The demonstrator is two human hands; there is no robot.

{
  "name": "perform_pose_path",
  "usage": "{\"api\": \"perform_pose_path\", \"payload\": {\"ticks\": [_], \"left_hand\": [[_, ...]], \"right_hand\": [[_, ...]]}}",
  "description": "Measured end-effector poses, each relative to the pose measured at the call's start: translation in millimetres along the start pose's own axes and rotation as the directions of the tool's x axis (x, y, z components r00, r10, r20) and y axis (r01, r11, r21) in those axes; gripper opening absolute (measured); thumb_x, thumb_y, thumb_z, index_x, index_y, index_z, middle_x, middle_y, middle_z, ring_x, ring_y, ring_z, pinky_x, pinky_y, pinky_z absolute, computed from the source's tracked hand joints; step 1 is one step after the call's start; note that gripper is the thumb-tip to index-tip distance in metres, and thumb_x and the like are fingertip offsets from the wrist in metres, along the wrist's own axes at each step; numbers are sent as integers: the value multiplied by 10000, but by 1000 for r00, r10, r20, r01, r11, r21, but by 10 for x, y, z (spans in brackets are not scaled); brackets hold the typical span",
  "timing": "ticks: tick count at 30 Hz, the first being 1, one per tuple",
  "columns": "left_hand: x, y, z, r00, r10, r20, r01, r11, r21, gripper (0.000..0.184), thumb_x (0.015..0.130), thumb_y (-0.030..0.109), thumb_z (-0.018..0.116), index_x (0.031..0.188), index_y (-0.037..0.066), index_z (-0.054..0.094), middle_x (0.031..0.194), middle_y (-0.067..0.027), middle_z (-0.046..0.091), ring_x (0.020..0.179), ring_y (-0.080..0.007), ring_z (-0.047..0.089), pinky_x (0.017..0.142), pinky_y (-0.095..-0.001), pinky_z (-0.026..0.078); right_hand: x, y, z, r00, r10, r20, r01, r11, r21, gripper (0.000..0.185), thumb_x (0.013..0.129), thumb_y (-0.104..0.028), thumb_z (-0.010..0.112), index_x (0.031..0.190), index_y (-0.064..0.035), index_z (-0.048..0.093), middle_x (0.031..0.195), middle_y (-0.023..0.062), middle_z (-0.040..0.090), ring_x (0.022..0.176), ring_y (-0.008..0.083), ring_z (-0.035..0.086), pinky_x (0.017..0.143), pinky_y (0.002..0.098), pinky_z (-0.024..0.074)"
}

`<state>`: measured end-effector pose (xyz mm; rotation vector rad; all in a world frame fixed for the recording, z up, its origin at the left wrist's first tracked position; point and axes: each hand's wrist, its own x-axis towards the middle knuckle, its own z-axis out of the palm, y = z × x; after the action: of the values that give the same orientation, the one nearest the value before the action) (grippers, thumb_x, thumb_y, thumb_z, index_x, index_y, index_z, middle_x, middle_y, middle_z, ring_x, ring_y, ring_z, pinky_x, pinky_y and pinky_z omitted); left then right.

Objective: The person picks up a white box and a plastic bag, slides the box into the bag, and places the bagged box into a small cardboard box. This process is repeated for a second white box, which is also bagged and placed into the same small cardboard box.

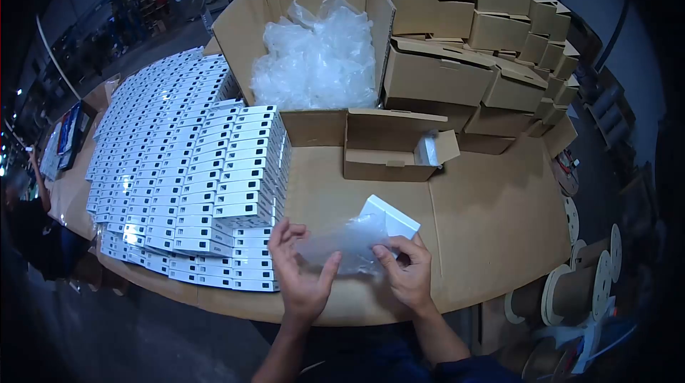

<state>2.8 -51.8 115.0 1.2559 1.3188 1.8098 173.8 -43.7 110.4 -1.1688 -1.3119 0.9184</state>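
Note:
My right hand (408,269) pinches a clear plastic bag (342,242) between thumb and fingers, over the cardboard-covered table. A flat white box (391,214) shows at the far side of the bag, tilted, close to my right fingertips. Whether the box is inside the bag or behind it, I cannot tell. At the bag's left end is my left hand (303,272), palm up, with thumb and fingers apart. Just beyond the hands stands an open brown carton (385,170) with something pale and shiny at its right end.
Stacked white boxes (193,169) cover the left side of the table. Behind stands a large carton (239,29) full of clear plastic bags (314,58). Brown cartons (439,72) pile up at the back right. Cable spools (581,286) stand beyond the right edge. A person (39,226) is at far left.

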Motion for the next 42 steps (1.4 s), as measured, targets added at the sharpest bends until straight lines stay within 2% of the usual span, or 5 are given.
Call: {"api": "perform_pose_path", "payload": {"ticks": [5, 21, 31, 34, 42], "left_hand": [[121, 234, -195, 879, 380, 289, -476, 742, 472, 533, 756, -39, 775, 1270, 1, 640, 1182, -182, 595, 1081, -326, 598, 949, -421, 502], [224, 145, -57, 841, 285, 459, -465, 814, 347, 217, 783, -1, 829, 940, 17, 680, 947, -121, 693, 914, -299, 688, 789, -403, 550], [477, 246, -84, 756, -422, 500, 227, 886, 405, 111, 948, 78, 701, 912, -9, 643, 637, -86, 617, 809, -221, 692, 744, -378, 517], [502, -63, -73, 877, 53, 478, -260, 888, 378, 99, 963, 63, 666, 896, -9, 659, 578, -73, 585, 891, -186, 684, 856, -389, 494], [49, -325, -67, 843, -297, 449, 375, 922, -93, 927, 787, 117, 884, 1499, 4, 300, 1482, -187, 434, 1343, -286, 503, 1126, -437, 423]], "right_hand": [[-56, 16, 26, 998, -20, -63, 16, 998, -63, 143, 887, -74, 813, 988, 15, 765, 1067, 117, 629, 909, 189, 635, 720, 296, 503], [-263, -15, 214, 999, 7, -33, -13, 977, -212, 138, 860, -75, 816, 958, 11, 770, 988, 160, 654, 927, 270, 663, 795, 367, 526], [-305, 100, 114, 991, 84, 106, -48, 951, -307, 141, 855, -89, 822, 956, 0, 778, 1003, 149, 668, 919, 242, 666, 798, 341, 526], [-304, 132, 65, 987, 106, 118, -69, 957, -280, 137, 859, -94, 818, 950, -1, 775, 1008, 153, 670, 932, 256, 672, 811, 344, 527], [-259, 238, -48, 987, 157, -29, -159, 977, -144, 130, 906, -123, 803, 941, -3, 767, 961, 48, 575, 745, 91, 505, 582, 254, 382]]}}
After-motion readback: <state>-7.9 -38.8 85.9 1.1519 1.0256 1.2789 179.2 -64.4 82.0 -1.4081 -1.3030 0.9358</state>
